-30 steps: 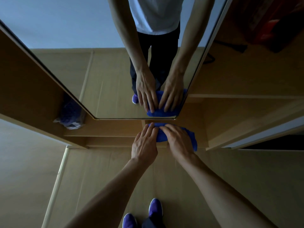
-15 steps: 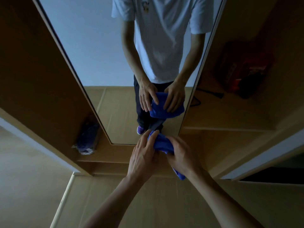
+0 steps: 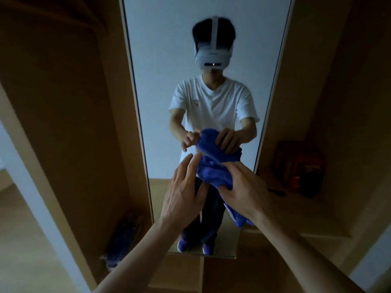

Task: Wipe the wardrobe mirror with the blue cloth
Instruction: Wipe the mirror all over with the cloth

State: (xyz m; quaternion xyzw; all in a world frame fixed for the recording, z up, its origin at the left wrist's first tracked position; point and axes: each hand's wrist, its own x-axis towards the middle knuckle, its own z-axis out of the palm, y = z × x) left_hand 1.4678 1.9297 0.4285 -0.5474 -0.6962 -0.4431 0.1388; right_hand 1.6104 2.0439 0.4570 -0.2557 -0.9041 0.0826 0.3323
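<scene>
Here, right hand (image 3: 243,188) grasps the blue cloth (image 3: 212,173), left hand (image 3: 182,194) released, red box (image 3: 298,168) beside the mirror (image 3: 160,60).

Blue cloth (image 3: 213,172), tan wardrobe (image 3: 74,123), red box (image 3: 298,166).

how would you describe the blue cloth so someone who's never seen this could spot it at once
Find the tall wardrobe mirror in the middle. In front of its lower half, the blue cloth is bunched in the right hand. Unlike its reflection just above, that hand's arm enters from the bottom edge.
</scene>
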